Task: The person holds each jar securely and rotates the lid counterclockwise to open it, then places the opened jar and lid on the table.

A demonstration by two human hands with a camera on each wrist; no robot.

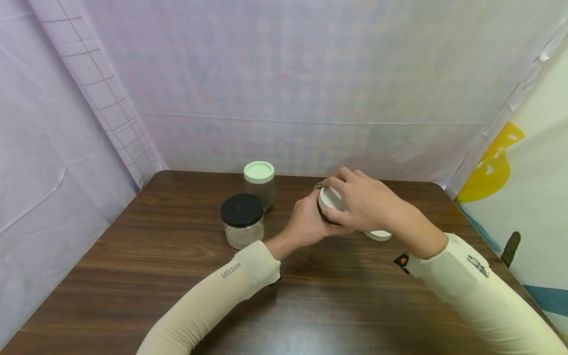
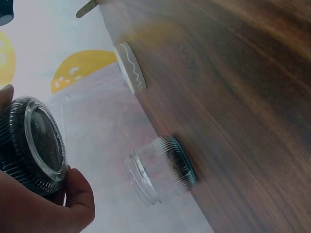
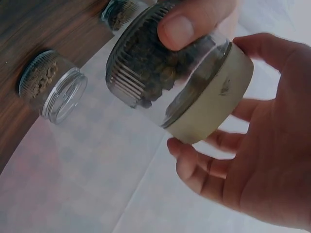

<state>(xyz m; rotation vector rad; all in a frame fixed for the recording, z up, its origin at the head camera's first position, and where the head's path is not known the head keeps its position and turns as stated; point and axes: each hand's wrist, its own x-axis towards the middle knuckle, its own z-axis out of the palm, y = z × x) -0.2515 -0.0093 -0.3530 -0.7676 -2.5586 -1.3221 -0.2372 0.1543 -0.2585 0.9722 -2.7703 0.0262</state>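
My left hand (image 1: 308,222) grips a ribbed glass jar (image 3: 150,73) with dark contents, held tilted above the table. On its mouth sits a whitish screw lid (image 3: 214,97), and my right hand (image 1: 361,199) curls its fingers round that lid's rim. In the left wrist view the jar's round glass base (image 2: 46,138) shows, with left fingers beneath it. Lidless on the table stands another glass jar (image 2: 163,170); the right wrist view shows a lidless jar (image 3: 53,87) with brown contents. My hands hide this area in the head view.
A loose white lid (image 1: 378,235) lies on the brown table (image 1: 168,256) behind my right wrist. To the left stand a black-lidded jar (image 1: 242,222) with pale contents and, farther back, a green-lidded jar (image 1: 259,182). Cloth curtains (image 1: 284,98) hang along the table's back and sides.
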